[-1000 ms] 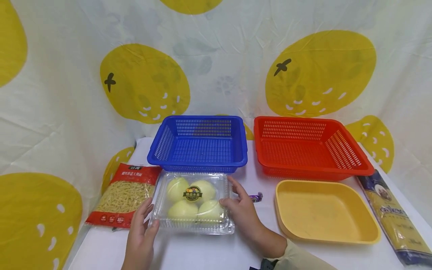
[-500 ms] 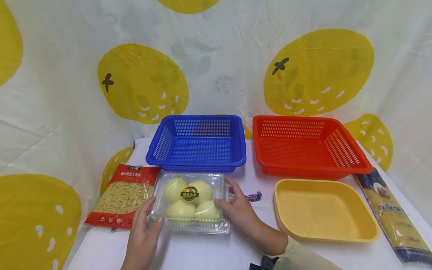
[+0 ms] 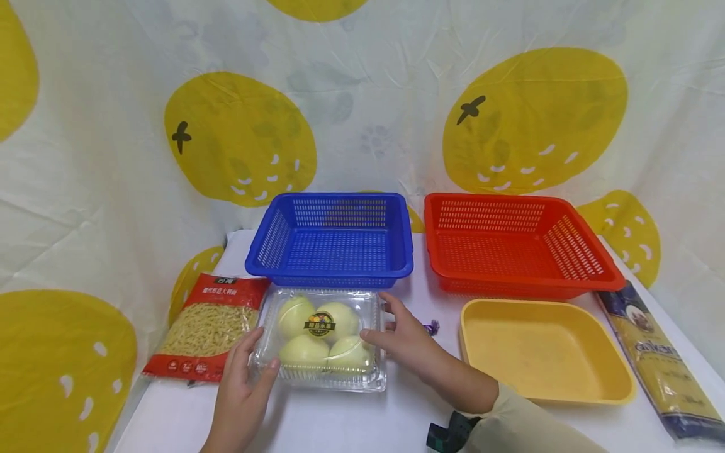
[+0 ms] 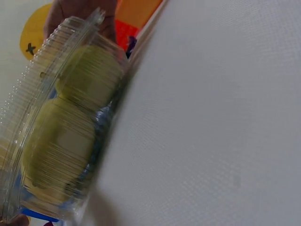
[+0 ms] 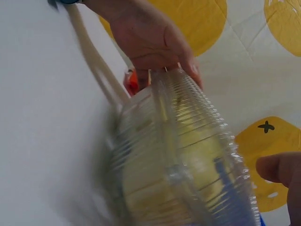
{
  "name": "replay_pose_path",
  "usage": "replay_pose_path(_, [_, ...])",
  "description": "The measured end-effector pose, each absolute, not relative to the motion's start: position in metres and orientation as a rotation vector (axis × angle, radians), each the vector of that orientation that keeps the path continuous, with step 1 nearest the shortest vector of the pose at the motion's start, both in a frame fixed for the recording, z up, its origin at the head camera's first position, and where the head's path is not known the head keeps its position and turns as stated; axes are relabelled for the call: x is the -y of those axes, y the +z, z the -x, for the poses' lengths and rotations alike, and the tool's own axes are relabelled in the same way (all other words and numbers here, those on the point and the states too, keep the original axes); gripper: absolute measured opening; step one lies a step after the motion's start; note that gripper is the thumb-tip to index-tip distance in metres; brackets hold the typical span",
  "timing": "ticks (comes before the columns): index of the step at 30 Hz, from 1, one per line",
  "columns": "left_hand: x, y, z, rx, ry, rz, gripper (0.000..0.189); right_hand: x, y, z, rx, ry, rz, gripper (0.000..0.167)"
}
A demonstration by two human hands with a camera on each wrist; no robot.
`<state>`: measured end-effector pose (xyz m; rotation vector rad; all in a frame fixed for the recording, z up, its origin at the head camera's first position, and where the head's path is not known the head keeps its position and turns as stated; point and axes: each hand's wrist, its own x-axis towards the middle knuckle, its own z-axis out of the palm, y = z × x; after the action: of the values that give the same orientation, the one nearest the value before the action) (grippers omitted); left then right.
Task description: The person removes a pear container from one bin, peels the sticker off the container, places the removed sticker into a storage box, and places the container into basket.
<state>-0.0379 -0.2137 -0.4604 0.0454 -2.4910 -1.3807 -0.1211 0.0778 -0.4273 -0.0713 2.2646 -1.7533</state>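
Observation:
A clear plastic clamshell box (image 3: 320,340) of several pale yellow-green fruits lies on the white table, a dark label on its lid. My left hand (image 3: 243,384) holds its left side, thumb near the front corner. In the right wrist view that left hand (image 5: 146,42) has its thumb over the box's rim and its fingertips hidden behind the edge. My right hand (image 3: 410,343) holds the opposite side, thumb at the lid's edge and fingers along the side wall. Part of the right hand (image 4: 80,14) shows at the far end of the box in the left wrist view.
Behind the box stand a blue basket (image 3: 334,280) and a red basket (image 3: 527,286). A yellow tray (image 3: 544,358) sits at right, beside a long pasta packet (image 3: 663,365). A red pasta bag (image 3: 212,324) lies left. A purple-wrapped candy (image 3: 432,327) is partly behind the right hand.
The box has shifted slightly left from a second ago, then stayed nearly still. My right forearm has swung a little rightward, covering more of the candy; both hands remain at the box's sides.

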Motion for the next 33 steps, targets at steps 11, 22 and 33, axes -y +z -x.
replay_pose_path(11, [0.211, -0.452, 0.045, 2.622, -1.320, -0.096, 0.064, -0.080, -0.391, 0.135, -2.743, -1.186, 0.373, 0.069])
replay_pose_path(22, [0.211, -0.453, 0.045, 2.635, -1.278, -0.089, 0.065, -0.056, -0.353, 0.145, -2.739, -0.816, 0.738, 0.049])
replay_pose_path(33, [0.210, -0.453, 0.045, 2.639, -1.291, -0.078, 0.064, -0.028, -0.335, 0.159, -2.662, -0.381, 0.838, 0.048])
